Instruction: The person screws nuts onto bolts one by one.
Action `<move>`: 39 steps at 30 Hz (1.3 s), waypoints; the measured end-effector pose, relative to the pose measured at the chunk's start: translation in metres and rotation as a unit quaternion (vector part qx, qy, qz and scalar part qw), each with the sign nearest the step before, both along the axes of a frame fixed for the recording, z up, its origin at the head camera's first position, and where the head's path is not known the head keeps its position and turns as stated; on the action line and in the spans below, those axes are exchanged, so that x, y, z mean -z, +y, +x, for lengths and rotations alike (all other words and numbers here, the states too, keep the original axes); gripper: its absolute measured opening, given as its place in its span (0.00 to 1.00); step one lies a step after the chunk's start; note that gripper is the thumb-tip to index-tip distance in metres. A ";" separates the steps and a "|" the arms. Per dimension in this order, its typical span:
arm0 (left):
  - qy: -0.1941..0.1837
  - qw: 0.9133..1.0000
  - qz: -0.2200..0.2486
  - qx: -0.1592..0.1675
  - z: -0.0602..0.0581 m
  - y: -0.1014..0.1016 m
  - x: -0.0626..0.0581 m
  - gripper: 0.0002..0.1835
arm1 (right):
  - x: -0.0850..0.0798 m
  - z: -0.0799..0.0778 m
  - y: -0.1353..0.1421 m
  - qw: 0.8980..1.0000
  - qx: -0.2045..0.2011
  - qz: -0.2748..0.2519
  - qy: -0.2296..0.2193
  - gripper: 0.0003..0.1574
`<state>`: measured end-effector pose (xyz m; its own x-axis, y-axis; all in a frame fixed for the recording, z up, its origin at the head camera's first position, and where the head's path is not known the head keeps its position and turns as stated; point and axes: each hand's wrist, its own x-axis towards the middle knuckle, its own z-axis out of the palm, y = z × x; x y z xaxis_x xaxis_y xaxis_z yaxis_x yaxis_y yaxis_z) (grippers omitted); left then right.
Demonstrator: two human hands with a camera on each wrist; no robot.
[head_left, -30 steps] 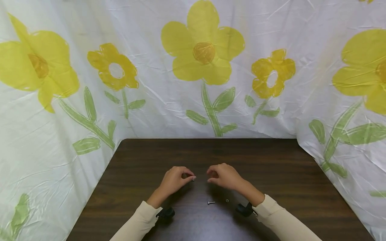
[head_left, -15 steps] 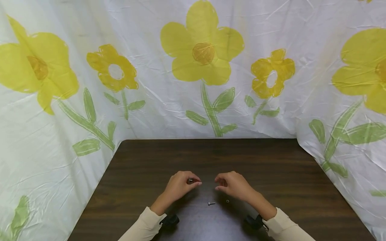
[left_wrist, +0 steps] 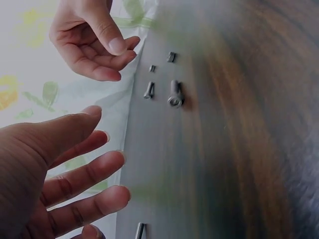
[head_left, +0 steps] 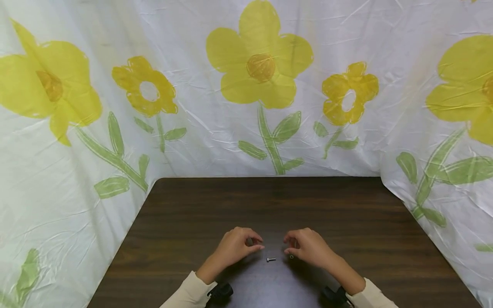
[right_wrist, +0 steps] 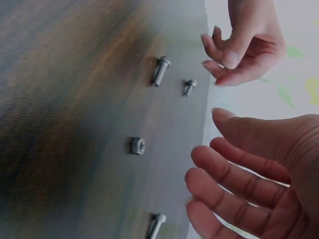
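My left hand (head_left: pixel 235 248) hovers over the table with fingers loosely bent and holds nothing; the left wrist view shows its fingers (left_wrist: pixel 94 174) spread apart. To its right, my right hand (head_left: pixel 310 248) also holds nothing, its fingers (right_wrist: pixel 224 172) relaxed. On the tabletop between and just in front of them lie a larger bolt (right_wrist: pixel 160 71) and a smaller bolt (right_wrist: pixel 189 87). A hex nut (right_wrist: pixel 138 146) lies nearer my right hand, with a smaller nut (left_wrist: pixel 152 68) beside it in the left wrist view. In the head view, one bolt (head_left: pixel 271 259) and a nut (head_left: pixel 291 256) show; the hands hide the others.
Another bolt (right_wrist: pixel 156 226) lies at the bottom of the right wrist view. The dark wood-grain table (head_left: pixel 269 196) reaches back to a white curtain (head_left: pixel 200 145) printed with yellow flowers. A dark wrist camera (head_left: pixel 220 291) sits under the left wrist.
Both hands have moved toward the wearer and to the right. A small metal piece seen by the left fingers earlier is now hidden in the head view. The near bolt and nut stay put.
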<state>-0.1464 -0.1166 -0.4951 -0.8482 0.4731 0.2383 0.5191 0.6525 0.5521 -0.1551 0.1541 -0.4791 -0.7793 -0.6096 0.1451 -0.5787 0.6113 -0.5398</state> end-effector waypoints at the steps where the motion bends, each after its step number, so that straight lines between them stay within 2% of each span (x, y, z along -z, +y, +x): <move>1: 0.002 1.000 -0.005 0.000 0.001 0.001 0.001 0.07 | 0.000 0.001 0.001 1.000 0.001 0.001 0.000 0.11; 6: 0.006 1.000 -0.019 -0.005 0.006 0.008 0.006 0.07 | 0.005 0.006 0.004 1.000 0.015 0.016 0.014 0.11; 14: -0.012 0.999 -0.031 -0.005 0.011 0.015 0.013 0.07 | 0.011 0.012 0.009 0.998 0.044 0.042 0.015 0.13; 23: -0.035 0.998 -0.056 -0.001 0.012 0.018 0.012 0.11 | 0.018 0.013 0.011 0.997 0.042 0.055 -0.019 0.14; 39: -0.036 0.995 -0.092 0.004 0.010 0.022 0.019 0.11 | 0.026 0.014 0.010 0.996 0.060 0.065 0.007 0.11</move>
<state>-0.1368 -0.0950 -0.5138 -0.8560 0.5098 0.0854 0.4880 0.7425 0.4589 -0.1409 0.1642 -0.5051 -0.8464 -0.5263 0.0815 -0.5036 0.7412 -0.4440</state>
